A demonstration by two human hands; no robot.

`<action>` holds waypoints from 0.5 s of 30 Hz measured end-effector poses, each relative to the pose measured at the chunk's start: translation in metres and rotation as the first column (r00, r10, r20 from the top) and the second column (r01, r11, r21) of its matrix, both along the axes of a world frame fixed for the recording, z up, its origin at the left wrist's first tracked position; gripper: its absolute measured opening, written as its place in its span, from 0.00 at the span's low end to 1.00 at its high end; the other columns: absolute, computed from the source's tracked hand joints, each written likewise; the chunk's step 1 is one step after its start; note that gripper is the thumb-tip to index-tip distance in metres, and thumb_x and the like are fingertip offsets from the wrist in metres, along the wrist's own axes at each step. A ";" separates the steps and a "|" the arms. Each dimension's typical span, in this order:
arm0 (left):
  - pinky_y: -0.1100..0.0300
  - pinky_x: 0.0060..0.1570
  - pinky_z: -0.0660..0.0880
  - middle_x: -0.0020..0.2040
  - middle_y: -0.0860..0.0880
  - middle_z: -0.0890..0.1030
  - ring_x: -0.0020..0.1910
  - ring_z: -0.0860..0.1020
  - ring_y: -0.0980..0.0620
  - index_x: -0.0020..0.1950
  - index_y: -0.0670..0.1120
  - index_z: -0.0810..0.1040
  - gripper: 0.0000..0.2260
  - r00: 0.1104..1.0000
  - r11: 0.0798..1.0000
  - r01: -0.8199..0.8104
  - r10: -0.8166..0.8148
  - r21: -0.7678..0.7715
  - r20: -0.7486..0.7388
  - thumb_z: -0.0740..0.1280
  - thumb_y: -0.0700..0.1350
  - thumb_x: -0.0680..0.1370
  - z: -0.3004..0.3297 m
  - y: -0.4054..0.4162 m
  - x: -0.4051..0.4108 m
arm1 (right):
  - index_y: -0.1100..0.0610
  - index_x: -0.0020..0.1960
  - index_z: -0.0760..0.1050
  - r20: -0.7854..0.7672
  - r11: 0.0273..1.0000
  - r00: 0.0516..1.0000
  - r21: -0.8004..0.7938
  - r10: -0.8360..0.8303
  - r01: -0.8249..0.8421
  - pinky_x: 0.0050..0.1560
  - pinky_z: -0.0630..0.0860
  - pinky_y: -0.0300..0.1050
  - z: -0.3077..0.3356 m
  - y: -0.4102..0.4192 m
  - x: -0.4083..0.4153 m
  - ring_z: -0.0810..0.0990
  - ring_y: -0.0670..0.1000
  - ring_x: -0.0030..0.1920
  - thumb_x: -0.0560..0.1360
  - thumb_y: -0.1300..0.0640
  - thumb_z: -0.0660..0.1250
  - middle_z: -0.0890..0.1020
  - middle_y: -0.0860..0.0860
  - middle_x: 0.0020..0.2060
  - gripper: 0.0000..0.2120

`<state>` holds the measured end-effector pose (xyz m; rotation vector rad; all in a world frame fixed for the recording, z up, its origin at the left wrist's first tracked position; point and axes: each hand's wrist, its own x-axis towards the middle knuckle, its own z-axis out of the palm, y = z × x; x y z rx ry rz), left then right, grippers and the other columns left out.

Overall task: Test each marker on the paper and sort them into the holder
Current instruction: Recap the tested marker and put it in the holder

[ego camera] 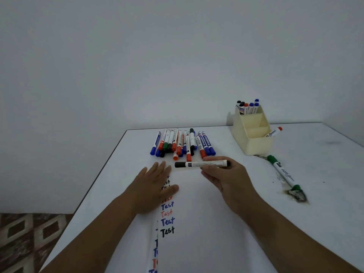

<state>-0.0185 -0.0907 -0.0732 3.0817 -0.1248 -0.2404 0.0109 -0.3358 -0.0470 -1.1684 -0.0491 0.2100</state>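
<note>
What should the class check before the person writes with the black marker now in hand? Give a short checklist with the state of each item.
1. Marker held: ok. The right hand grips the black marker, which lies level above the paper.
2. Cap off: not ok. The black cap is on the marker's left end.
3. Paper steadied: ok. The left hand lies flat on the paper, over part of the column of "Test" words.
4. Room to write: ok. The paper is bare to the right of the column.
5. Holder ready: ok. The holder has markers in its back compartment; a nearer compartment looks empty.
6. Ink works: cannot tell.
</note>
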 end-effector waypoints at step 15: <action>0.52 0.78 0.39 0.81 0.55 0.37 0.79 0.37 0.56 0.81 0.55 0.37 0.43 1.000 1.000 0.017 -0.016 -0.017 0.022 0.37 0.75 0.70 -0.007 0.003 0.004 | 0.44 0.73 0.62 0.729 0.499 0.675 -0.546 -0.112 0.673 0.28 0.75 0.39 0.145 -0.090 0.148 0.79 0.56 0.38 0.81 0.62 0.61 0.81 0.58 0.50 0.24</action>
